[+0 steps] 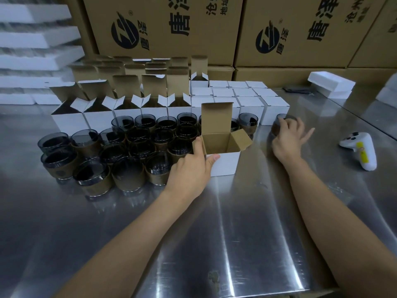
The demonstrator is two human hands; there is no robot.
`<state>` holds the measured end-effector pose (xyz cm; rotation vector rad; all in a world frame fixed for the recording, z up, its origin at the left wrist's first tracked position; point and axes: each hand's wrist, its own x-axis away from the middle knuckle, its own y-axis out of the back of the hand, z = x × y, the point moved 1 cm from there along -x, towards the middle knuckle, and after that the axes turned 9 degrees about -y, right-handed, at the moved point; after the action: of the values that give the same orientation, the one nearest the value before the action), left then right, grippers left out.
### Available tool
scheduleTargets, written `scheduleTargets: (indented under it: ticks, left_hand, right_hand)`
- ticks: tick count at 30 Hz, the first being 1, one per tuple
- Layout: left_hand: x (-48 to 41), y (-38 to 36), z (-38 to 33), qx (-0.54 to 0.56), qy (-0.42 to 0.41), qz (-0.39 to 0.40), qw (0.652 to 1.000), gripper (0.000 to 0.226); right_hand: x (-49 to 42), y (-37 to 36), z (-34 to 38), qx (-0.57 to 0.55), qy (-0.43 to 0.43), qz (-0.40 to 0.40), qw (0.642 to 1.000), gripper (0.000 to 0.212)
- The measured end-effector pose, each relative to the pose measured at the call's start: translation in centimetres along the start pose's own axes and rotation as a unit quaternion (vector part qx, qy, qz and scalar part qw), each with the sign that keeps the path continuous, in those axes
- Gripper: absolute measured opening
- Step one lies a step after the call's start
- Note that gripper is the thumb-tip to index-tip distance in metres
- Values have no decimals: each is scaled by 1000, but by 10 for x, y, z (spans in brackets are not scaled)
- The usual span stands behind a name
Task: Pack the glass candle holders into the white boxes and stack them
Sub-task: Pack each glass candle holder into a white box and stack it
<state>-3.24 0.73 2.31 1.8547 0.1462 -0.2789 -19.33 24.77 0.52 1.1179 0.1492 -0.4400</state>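
Now the left grip (193, 168) clasps the open white box (224, 163) on the steel tabletop (247, 222), thumb on its front wall. Right of that box, the right grip (286, 140) curls around one glass candle holder (277, 126). More holders (129, 151) crowd left of the box; closed boxes (242, 97) stand behind it.

Bare hands and bare forearms of one person.
The left hand (191, 171) and right hand (287, 139) were bare, the visible nails short and plain; the left forearm (133, 229) and right forearm (322, 201) were uncovered from wrist to near edge.
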Motion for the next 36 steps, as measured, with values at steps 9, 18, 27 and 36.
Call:
scheduleTargets:
  ticks: [9,18,27,36]
  left_hand:
    - [0,0,1,10,-9,-4,1000,69]
    - [1,1,1,11,-12,-5,1000,68]
    - [-1,-3,3,7,-13,-10,1000,67]
    - [-1,-5,3,3,-12,-14,1000,68]
  right_hand:
    - [34,11,27,-52,120,-37,991,52]
    - [58,32,51,-231,212,35,949,27]
    - [40,20,19,-220,196,222,930,20]
    - [39,38,28,-409,53,100,906,13]
